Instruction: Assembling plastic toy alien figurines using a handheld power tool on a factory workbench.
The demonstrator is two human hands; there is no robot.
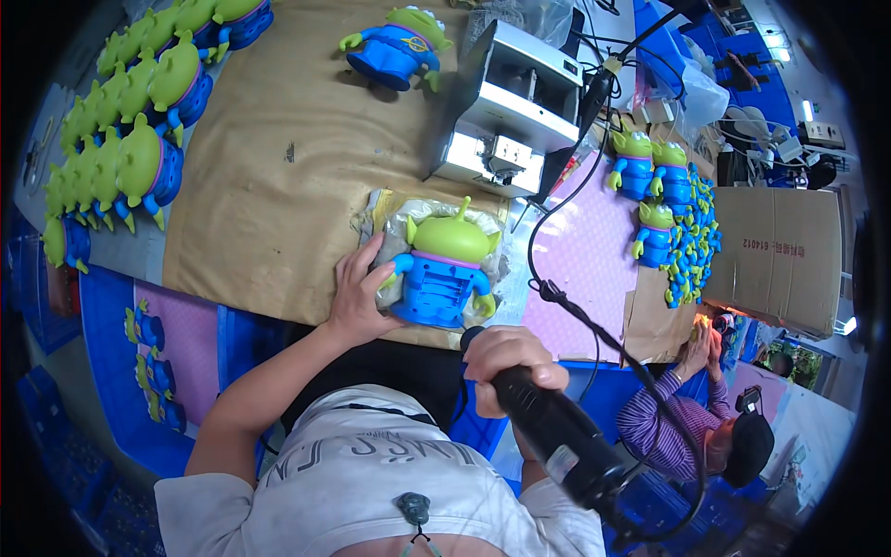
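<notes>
A green and blue alien toy (444, 265) lies back-up on a crumpled plastic pad (394, 212) at the near edge of the brown table (278, 158). My left hand (357, 292) rests on the toy's left side, fingers against its arm and the pad. My right hand (510, 357) grips a black corded electric screwdriver (557, 432), its tip pointing at the toy's lower right corner. The tip itself is hidden behind my fingers.
Rows of finished alien toys (130, 139) line the far left; one more toy (399, 46) lies at the back. A metal machine (510, 111) stands behind the pad. More toys (673, 213) crowd a pink sheet by a cardboard box (789, 255). Another person (687, 418) crouches at right.
</notes>
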